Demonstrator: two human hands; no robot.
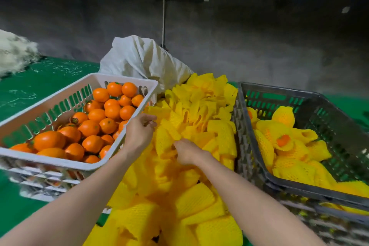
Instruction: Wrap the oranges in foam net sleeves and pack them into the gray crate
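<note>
A white crate [79, 84] on the left holds several bare oranges [89, 128]. Between the crates lies a big pile of yellow foam net sleeves [199, 110]. The gray crate [329, 118] on the right holds several oranges wrapped in yellow sleeves [283, 138]. My left hand [139, 132] hovers at the white crate's right rim, fingers curled over the pile's edge; nothing is clearly held in it. My right hand [187, 152] presses into the pile and pinches a yellow sleeve [163, 142].
A white woven sack [143, 60] stands behind the pile. White fluffy shreds [14, 52] lie at the far left on the green table cover [40, 78]. A thin rope [163, 6] hangs down the gray wall. More crates are stacked under both crates.
</note>
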